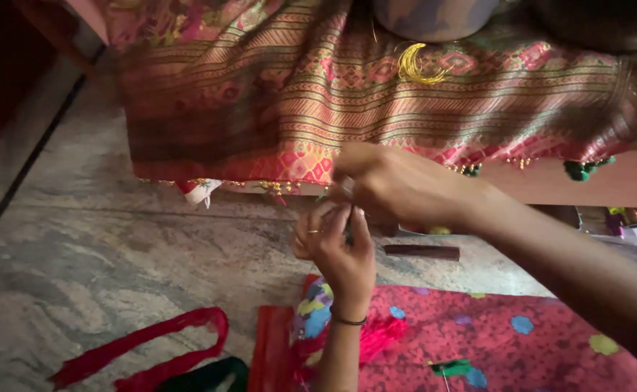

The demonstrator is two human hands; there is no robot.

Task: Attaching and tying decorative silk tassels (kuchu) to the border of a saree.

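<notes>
**Both hands meet just under the fringed hem**

The person's left hand (337, 247), wearing a ring and a thin dark bangle, rises from below with its fingers drawn close together around something small and thin; what exactly they pinch is too blurred to tell. The right hand (391, 185) comes in from the right, fingers curled and bunched, touching the left at the fingertips.

The woven pink, gold and green patterned cloth (347, 94) drapes over a ledge, and its beaded lower hem (275, 185) runs left to right, lying just above and slightly left of both hands. The right hand sits nearer to it, almost at the edge.

A loop of yellow thread (418, 65) rests on the cloth higher up. A dark red stick (421, 252) lies on the stone floor (115, 254), just right of the left hand.
</notes>
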